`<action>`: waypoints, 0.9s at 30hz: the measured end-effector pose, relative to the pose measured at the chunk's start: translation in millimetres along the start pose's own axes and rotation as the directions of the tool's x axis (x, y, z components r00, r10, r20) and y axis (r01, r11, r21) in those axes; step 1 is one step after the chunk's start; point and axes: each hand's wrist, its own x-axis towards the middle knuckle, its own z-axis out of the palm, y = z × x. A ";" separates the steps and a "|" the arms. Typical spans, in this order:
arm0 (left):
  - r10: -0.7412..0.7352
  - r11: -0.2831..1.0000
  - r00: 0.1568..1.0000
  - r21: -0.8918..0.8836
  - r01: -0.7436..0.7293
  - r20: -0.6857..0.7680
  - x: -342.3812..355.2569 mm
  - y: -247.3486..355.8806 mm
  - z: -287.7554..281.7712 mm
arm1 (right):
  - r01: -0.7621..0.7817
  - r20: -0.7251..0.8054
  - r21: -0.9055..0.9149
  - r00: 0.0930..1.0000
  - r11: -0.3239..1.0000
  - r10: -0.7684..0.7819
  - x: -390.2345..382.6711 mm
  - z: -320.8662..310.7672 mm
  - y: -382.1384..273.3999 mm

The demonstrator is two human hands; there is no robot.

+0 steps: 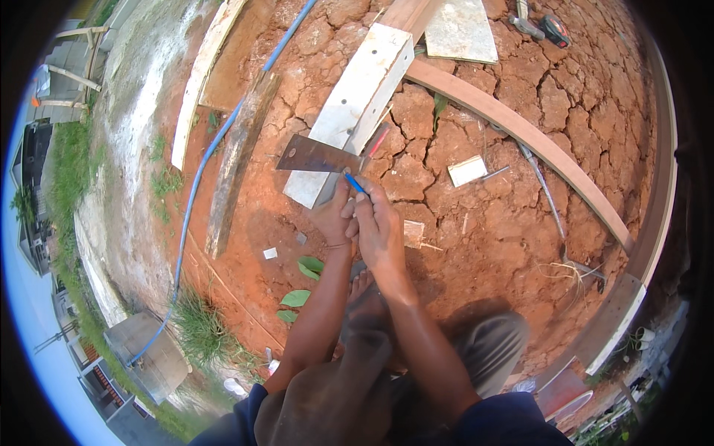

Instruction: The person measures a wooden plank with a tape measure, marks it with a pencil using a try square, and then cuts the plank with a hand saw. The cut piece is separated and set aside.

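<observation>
Both my hands meet over the lower end of a pale, metal-faced timber beam (362, 85). In my right hand (380, 230), the fingers are closed round a slim blue pencil-like stick (355, 183). My left hand (332, 219) is closed right beside it, thumb up against the stick's tip; what lies inside its fingers is hidden. A broad, rusty brown blade (316, 155) crosses the beam, its narrow end touching or close to my left thumb. Whether the blade is held or rests on the beam, I cannot tell. A thin red stick (378, 141) lies just beyond.
A hammer (526, 28) and a tape measure (554, 30) lie at the far right on cracked red soil. A curved-looking plank (528, 134) and a metal bar (547, 189) lie rightward. Leftward are a weathered timber (239, 167) and a blue hose (195, 197).
</observation>
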 end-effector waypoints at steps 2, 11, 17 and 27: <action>-0.132 0.991 0.990 -0.019 0.131 -0.041 -2.2 3.4 2.9 | 0.048 -0.007 0.020 0.999 0.999 -0.048 -0.6 0.8 -2.8; 0.082 0.996 0.997 -0.024 -0.082 -0.008 -3.3 4.6 7.7 | -0.014 -0.026 0.054 1.000 0.998 0.016 -3.3 6.0 6.0; 0.057 0.987 0.997 0.154 -0.048 -0.050 -3.1 1.2 4.9 | 0.040 -0.030 -0.030 0.999 0.999 -0.041 -4.0 9.7 19.9; -0.027 0.999 0.969 0.025 0.022 0.247 8.8 -23.6 -22.5 | 0.000 -0.006 0.252 1.000 0.968 0.001 -25.2 16.0 -33.5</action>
